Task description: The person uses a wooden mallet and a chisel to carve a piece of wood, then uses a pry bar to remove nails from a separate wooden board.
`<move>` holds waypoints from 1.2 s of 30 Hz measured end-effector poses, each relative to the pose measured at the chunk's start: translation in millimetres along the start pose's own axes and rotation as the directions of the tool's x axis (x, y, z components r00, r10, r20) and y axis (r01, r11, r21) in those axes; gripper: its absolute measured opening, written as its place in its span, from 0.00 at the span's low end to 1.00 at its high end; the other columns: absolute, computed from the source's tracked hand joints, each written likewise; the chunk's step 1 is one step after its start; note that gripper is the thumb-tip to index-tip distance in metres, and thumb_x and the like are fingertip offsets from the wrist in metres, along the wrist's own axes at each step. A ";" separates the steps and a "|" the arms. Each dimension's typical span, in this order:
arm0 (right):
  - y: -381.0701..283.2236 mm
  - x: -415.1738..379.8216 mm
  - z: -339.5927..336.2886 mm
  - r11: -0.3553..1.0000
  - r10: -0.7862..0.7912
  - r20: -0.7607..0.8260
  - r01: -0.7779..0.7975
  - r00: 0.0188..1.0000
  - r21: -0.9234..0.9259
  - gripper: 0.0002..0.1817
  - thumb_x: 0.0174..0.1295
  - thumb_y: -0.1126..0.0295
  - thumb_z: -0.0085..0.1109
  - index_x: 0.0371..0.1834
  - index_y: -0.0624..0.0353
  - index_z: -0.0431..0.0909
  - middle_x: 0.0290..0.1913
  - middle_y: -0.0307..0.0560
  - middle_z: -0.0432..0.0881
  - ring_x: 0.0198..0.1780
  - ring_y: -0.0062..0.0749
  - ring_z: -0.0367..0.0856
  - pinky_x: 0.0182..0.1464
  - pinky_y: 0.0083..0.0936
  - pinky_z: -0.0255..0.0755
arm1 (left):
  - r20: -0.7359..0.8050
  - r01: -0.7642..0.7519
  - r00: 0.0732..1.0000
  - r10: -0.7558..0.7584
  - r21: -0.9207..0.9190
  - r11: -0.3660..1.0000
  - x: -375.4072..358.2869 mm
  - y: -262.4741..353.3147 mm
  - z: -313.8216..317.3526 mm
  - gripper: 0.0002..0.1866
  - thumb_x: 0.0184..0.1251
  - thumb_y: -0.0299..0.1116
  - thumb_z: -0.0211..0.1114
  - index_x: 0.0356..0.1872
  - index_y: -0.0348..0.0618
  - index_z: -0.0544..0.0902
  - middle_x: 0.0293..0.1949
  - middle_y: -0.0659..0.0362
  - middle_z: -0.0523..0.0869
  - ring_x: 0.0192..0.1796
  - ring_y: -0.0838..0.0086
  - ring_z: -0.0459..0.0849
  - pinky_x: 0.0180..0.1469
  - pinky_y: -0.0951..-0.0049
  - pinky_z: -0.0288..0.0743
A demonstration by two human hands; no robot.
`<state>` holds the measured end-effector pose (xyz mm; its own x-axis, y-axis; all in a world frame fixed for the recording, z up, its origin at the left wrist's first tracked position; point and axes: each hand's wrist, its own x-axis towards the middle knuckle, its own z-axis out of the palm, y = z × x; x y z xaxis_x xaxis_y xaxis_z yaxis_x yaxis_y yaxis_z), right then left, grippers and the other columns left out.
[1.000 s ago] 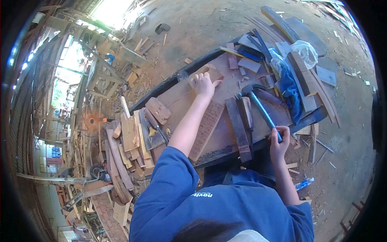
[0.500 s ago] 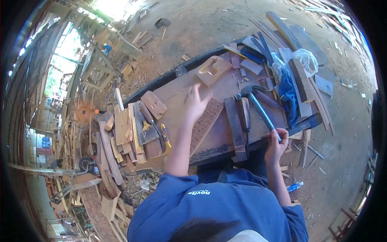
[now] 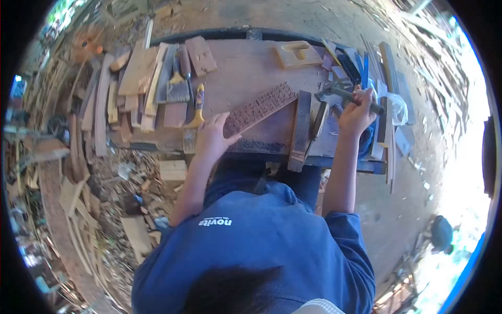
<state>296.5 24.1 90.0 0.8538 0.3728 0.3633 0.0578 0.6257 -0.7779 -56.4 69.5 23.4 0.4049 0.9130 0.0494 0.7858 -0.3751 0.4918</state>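
A carved wooden board [image 3: 259, 110] lies slantwise on the workbench, its upper face covered in rough cut marks. My left hand [image 3: 213, 135] is at its near-left end, thumb on one side and fingers on the other. My right hand [image 3: 358, 112] is closed around the handle of a hammer [image 3: 337, 93], above the right part of the bench. The hammer's head points left, close over a dark wooden bar [image 3: 300, 128] and a chisel-like tool [image 3: 320, 119]. Part of the handle is hidden by my fingers.
Several wood strips [image 3: 138, 73], a paintbrush [image 3: 178, 89] and a yellow-handled tool [image 3: 199, 102] lie on the left. A hollowed wooden block [image 3: 298, 54] sits at the back. A plastic bag [image 3: 398, 109] and long boards [image 3: 387, 63] are at the right. Scraps cover the floor.
My left hand has come down from above the board to its near end. My right hand has moved up along the hammer and lifted it. The view has turned.
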 end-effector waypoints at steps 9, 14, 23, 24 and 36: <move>-56.7 -58.8 -3.1 0.936 0.036 0.214 -0.108 0.976 0.336 0.23 0.73 0.57 0.42 0.16 0.47 0.58 0.12 0.32 0.52 0.16 0.22 0.49 0.27 0.29 0.59 | -0.029 -0.031 0.999 0.027 -0.138 0.990 -13.7 -18.4 -13.2 0.57 0.45 0.47 0.81 0.76 0.51 0.54 0.56 0.53 0.81 0.62 0.56 0.78 0.67 0.54 0.64; -54.5 -103.9 6.8 0.904 0.243 0.330 -0.337 0.912 0.265 0.10 0.69 0.63 0.45 0.28 0.47 0.65 0.11 0.34 0.54 0.12 0.20 0.50 0.19 0.23 0.51 | -0.031 -0.044 0.999 0.043 -0.046 0.998 -29.6 -36.0 -22.1 0.56 0.45 0.50 0.80 0.74 0.52 0.56 0.57 0.54 0.81 0.62 0.57 0.77 0.69 0.53 0.62; -40.6 -93.0 6.9 0.990 0.136 0.369 -0.142 0.920 -0.011 0.05 0.57 0.71 0.45 0.26 0.54 0.61 0.10 0.38 0.55 0.12 0.22 0.51 0.19 0.24 0.53 | -0.115 -0.124 0.987 0.117 -0.053 0.991 -34.2 -47.1 -20.4 0.36 0.48 0.53 0.77 0.58 0.49 0.77 0.54 0.54 0.83 0.61 0.60 0.78 0.68 0.58 0.60; -41.5 -86.6 3.0 0.992 0.125 0.383 -0.115 0.915 -0.049 0.06 0.56 0.71 0.45 0.24 0.54 0.61 0.11 0.39 0.58 0.12 0.22 0.53 0.19 0.24 0.54 | -0.117 -0.107 0.988 0.099 -0.068 0.992 -33.9 -46.0 -20.0 0.35 0.47 0.53 0.77 0.57 0.49 0.78 0.53 0.55 0.83 0.60 0.60 0.78 0.68 0.59 0.60; -68.3 -86.1 -6.5 0.985 0.135 0.384 -0.081 0.914 -0.154 0.19 0.71 0.64 0.51 0.21 0.55 0.63 0.13 0.38 0.62 0.13 0.21 0.58 0.17 0.21 0.54 | -0.069 -0.132 0.990 0.121 -0.194 0.972 -34.5 1.8 -2.6 0.34 0.35 0.53 0.82 0.39 0.43 0.75 0.37 0.53 0.84 0.44 0.52 0.83 0.53 0.58 0.73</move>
<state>222.4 -55.3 108.5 0.5893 0.6879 0.4236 0.0677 0.4804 -0.8744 -70.1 37.7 24.8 0.4637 0.8698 0.1684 0.6197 -0.4542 0.6401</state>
